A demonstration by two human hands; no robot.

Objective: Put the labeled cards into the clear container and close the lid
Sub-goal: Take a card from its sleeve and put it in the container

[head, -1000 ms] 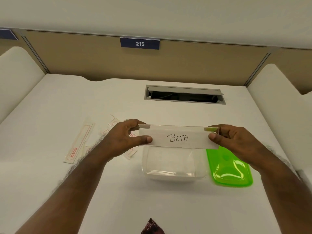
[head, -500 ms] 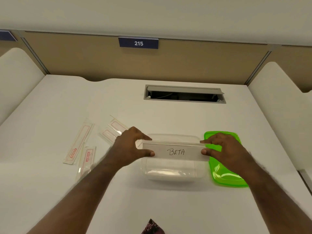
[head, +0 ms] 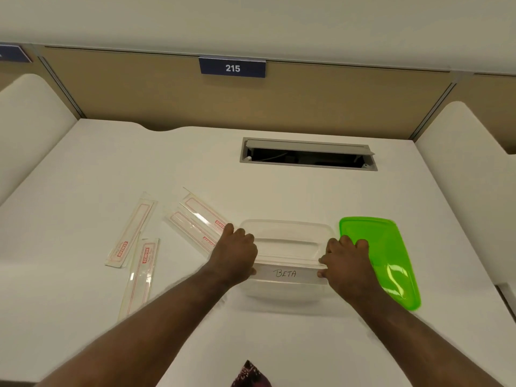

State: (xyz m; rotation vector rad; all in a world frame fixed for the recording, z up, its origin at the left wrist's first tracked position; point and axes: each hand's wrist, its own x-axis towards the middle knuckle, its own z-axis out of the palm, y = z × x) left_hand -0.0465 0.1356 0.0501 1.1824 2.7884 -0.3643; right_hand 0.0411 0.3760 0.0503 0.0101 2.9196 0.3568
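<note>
A clear rectangular container stands open on the white table, near the middle. A long white card marked BETA lies low inside it, along its near side. My left hand grips the card's left end and my right hand grips its right end, both reaching down into the container. The bright green lid lies flat on the table just right of the container, touching my right hand's knuckles. Several more card sleeves with red print lie left of the container: two close by, two further left.
A grey cable hatch is set into the table behind the container. Beige partition panels with a blue 215 sign close off the back. A dark patterned object shows at the bottom edge.
Both hands have lowered the BETA card from above the container down into it. The card now sits tilted flatter and lower, toward the near wall.
</note>
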